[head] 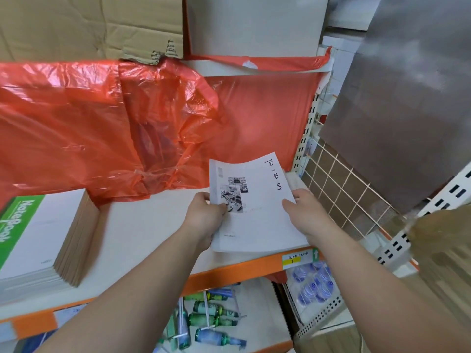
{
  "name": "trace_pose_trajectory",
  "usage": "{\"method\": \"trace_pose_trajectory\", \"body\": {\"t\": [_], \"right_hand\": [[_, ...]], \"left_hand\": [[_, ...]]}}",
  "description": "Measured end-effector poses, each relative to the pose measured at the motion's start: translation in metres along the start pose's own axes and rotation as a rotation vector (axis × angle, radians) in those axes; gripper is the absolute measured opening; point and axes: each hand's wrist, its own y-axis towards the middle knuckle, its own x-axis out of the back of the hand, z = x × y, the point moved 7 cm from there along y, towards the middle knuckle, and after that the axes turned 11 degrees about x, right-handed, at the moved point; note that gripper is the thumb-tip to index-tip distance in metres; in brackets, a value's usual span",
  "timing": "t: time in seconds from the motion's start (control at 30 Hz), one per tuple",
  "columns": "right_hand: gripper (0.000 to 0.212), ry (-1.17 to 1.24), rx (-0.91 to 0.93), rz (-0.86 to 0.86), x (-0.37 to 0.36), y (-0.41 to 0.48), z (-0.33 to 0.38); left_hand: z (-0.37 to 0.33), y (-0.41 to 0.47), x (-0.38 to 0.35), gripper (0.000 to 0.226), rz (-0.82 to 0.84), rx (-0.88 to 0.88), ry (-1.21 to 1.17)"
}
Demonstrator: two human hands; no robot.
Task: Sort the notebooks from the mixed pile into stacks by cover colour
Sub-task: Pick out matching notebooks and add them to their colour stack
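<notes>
Partly sorted, by the look of it: the green notebook stack stands built, and well right of it the left hand and right hand pinch a white notebook by its edges

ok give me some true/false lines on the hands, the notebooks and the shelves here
1. The left hand and right hand both grip the white notebook. True.
2. The notebook stack at the left has a blue top cover. False: it is green and white.
3. Red plastic lies behind the white notebook. True.
4. The shelf below holds folded towels. False: bottles lie there.
</notes>
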Motion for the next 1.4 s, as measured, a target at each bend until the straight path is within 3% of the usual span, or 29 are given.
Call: {"method": "trace_pose_trajectory", "body": {"t": [0.47, 0.67, 1.13, 1.4], "right_hand": [[0.021, 0.165, 0.101, 0.267, -0.138, -0.022, 0.059], [0.029, 0.166, 0.189, 0.391, -0.22, -0.057, 0.112], [0.017, 0.166, 0.3, 0.533, -0.462, -0.189, 0.241], [0.012, 0.059, 0.285, 0.644, -0.562, -0.218, 0.264]], "left_hand": [[0.021, -0.033, 0.156, 0.022, -0.232, -0.05, -0.155], [0.03, -0.059, 0.254, 0.02, -0.355, -0.109, -0.182], [0.087, -0.147, 0.536, 0.018, -0.527, -0.134, -0.345], [0.118, -0.165, 0.625, 0.024, -0.64, -0.055, -0.423]]}}
